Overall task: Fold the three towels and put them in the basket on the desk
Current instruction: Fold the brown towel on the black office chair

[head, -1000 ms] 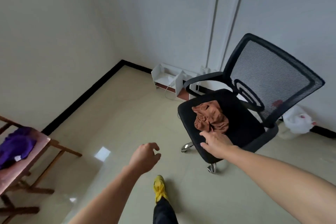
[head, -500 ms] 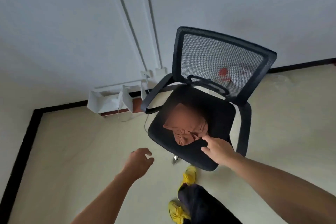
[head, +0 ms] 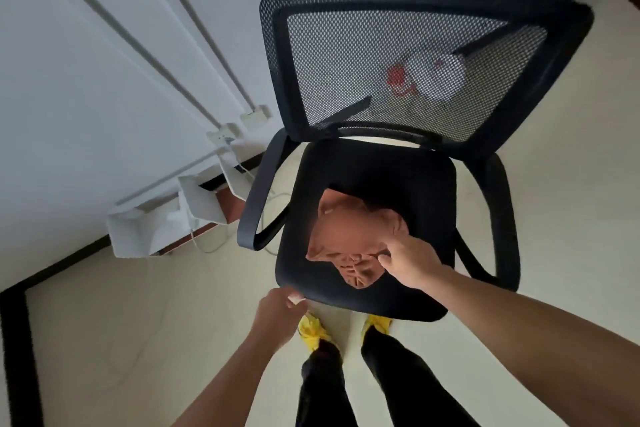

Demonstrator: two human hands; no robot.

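A person stands facing a black office chair, seen from above through a head-worn camera. A crumpled rust-brown towel lies in a loose heap on the middle of the chair's seat, toward its front. The right hand reaches in from the right and grips the towel's right edge, thumb and fingers closed on a fold of the cloth. The left hand hangs apart from it at the seat's front left corner, fingers loosely curled and holding nothing, fingertips just beside the seat edge. Below the seat's front edge show yellow shoes and black trousers on a pale tiled floor. Through the mesh backrest a white bag with red print is visible. A low white shelf unit stands against the wall to the chair's left, with a white cable trailing beside it.
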